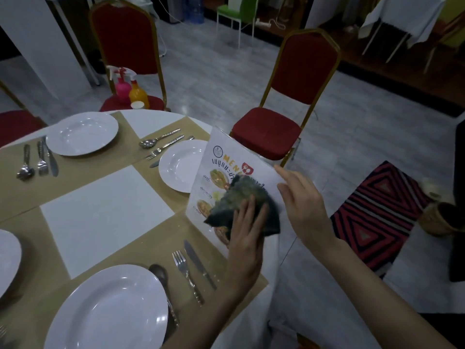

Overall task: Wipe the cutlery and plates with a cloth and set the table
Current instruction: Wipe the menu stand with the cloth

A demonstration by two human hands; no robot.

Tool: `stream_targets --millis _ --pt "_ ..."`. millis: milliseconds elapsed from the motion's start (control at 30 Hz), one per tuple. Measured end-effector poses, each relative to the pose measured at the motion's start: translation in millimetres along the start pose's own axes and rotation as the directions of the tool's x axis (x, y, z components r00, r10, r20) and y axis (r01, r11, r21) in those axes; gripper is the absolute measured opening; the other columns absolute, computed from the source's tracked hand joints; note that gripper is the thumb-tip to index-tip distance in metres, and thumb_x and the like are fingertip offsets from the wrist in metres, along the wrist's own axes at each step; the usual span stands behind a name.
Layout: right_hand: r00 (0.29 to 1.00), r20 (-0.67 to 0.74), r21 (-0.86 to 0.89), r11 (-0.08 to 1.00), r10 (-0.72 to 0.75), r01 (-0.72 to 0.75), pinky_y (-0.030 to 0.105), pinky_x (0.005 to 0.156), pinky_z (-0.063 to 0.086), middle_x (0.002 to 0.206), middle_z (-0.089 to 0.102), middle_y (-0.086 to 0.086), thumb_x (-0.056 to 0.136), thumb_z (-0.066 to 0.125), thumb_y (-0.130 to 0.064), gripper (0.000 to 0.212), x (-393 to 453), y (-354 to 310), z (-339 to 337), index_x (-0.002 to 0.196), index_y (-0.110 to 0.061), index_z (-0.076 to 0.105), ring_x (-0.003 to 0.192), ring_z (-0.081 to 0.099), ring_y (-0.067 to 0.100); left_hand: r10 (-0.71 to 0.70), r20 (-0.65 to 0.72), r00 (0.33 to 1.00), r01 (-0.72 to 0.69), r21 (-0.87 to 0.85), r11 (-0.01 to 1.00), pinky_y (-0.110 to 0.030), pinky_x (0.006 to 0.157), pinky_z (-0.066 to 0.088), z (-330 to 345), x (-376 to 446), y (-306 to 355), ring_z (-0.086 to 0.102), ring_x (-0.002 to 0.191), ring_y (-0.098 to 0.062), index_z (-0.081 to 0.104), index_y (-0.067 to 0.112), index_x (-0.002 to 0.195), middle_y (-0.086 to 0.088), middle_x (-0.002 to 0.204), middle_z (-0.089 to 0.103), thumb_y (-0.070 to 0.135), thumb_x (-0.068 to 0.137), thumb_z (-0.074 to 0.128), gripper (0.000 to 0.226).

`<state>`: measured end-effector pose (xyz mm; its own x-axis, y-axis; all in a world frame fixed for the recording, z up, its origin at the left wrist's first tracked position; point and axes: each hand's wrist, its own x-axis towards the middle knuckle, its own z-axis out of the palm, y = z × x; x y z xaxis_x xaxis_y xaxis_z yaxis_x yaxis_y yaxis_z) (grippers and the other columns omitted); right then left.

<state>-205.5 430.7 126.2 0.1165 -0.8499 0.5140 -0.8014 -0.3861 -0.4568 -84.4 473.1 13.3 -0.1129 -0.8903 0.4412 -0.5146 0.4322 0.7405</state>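
Note:
A laminated menu card (226, 157) stands tilted at the right edge of the round table (151, 122). My left hand (247, 230) presses a dark cloth (241, 197) flat against the menu's face, fingers straight. My right hand (302, 205) grips the menu's right edge. White plates lie on tan placemats: a near plate (108, 313), a right plate (178, 167) partly behind the menu, and a far plate (81, 133). Beside the near plate lie a spoon (159, 274), a fork (187, 275) and a knife (198, 263).
Two more cutlery sets lie by the far plate (40, 161) and the right plate (161, 144). A white mat (108, 217) covers the table's centre. Red chairs (276, 127) stand around; one holds spray bottles (129, 91) and a cup. A striped rug (377, 217) lies at the right.

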Motion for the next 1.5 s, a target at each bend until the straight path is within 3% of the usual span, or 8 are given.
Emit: stream_targets --millis 200,433,633,867,967,1067,1333,1500 --pt "0.986 0.097 0.264 0.952 0.133 -0.154 0.003 0.088 0.038 0.12 0.061 -0.005 0.102 0.045 -0.012 0.03 9 0 1 0.13 -0.011 0.056 0.109 0.05 -0.016 -0.363 -0.253 0.897 0.29 -0.284 0.914 -0.055 0.118 0.02 -37 77 -36 0.013 0.149 -0.016 0.015 0.058 0.142 0.002 0.16 0.021 0.015 0.099 0.038 0.065" --pt "0.962 0.172 0.328 0.909 0.21 -0.257 0.007 0.079 0.046 0.114 0.062 -0.014 0.101 0.044 -0.01 0.029 6 10 -6 0.127 -0.018 0.054 0.103 0.058 -0.009 -0.158 -0.008 0.987 0.158 -0.003 0.987 -0.053 0.117 0.024 11 -36 -22 0.003 0.149 -0.01 0.01 0.04 0.151 0.01 0.161 0.005 0.014 0.1 0.036 0.062" --pt "0.955 0.203 0.34 0.899 0.217 -0.276 0.011 0.082 0.047 0.116 0.06 -0.019 0.102 0.045 -0.015 0.027 6 3 -4 0.126 -0.024 0.052 0.106 0.059 -0.004 -0.693 -0.149 0.705 0.596 -0.404 0.694 -0.027 0.119 0.018 -13 -5 -66 0.027 0.144 -0.017 0.023 0.03 0.15 0.002 0.157 0.028 0.017 0.103 0.034 0.049" --pt "0.95 0.215 0.342 0.894 0.225 -0.289 0.009 0.075 0.047 0.111 0.06 -0.022 0.102 0.043 -0.015 0.027 6 8 -4 0.127 -0.019 0.051 0.099 0.061 -0.002 -0.638 -0.052 0.768 0.559 -0.431 0.708 -0.009 0.112 0.017 18 -50 2 0.024 0.143 -0.007 0.026 0.026 0.15 0.007 0.156 0.027 0.007 0.101 0.04 0.054" --pt "0.949 0.226 0.34 0.895 0.221 -0.289 0.01 0.074 0.049 0.111 0.06 -0.022 0.102 0.043 -0.014 0.027 5 8 -5 0.128 -0.019 0.05 0.097 0.062 -0.002 -0.761 -0.05 0.647 0.681 -0.412 0.606 0.002 0.103 0.016 27 -60 -8 0.026 0.14 -0.009 0.027 0.025 0.149 0.005 0.153 0.032 0.011 0.102 0.039 0.049" --pt "0.949 0.231 0.328 0.901 0.214 -0.283 0.014 0.069 0.049 0.108 0.063 -0.017 0.102 0.043 -0.015 0.027 5 6 -2 0.128 -0.019 0.05 0.087 0.062 0.001 -0.856 -0.11 0.504 0.691 -0.544 0.477 -0.021 0.112 0.026 13 -23 -12 0.034 0.138 -0.012 0.03 0.03 0.147 0.008 0.148 0.038 0.013 0.103 0.036 0.047" --pt "0.947 0.236 0.335 0.897 0.216 -0.288 0.005 0.065 0.044 0.105 0.059 -0.019 0.102 0.043 -0.013 0.025 4 9 -5 0.126 -0.019 0.049 0.087 0.059 -0.012 -0.466 -0.058 0.883 0.404 -0.412 0.816 -0.012 0.116 0.012 17 -33 46 0.007 0.144 0.008 0.02 0.059 0.141 0.037 0.152 0.009 0.014 0.103 0.036 0.061" --pt "0.942 0.25 0.324 0.898 0.224 -0.299 0.006 0.064 0.044 0.107 0.064 -0.012 0.102 0.043 -0.015 0.026 4 15 -9 0.126 -0.025 0.049 0.084 0.062 -0.006 -0.683 -0.064 0.727 0.596 -0.436 0.675 -0.035 0.12 0.023 10 -39 22 0.024 0.144 -0.01 0.023 0.044 0.145 0.009 0.157 0.025 0.019 0.103 0.035 0.05"
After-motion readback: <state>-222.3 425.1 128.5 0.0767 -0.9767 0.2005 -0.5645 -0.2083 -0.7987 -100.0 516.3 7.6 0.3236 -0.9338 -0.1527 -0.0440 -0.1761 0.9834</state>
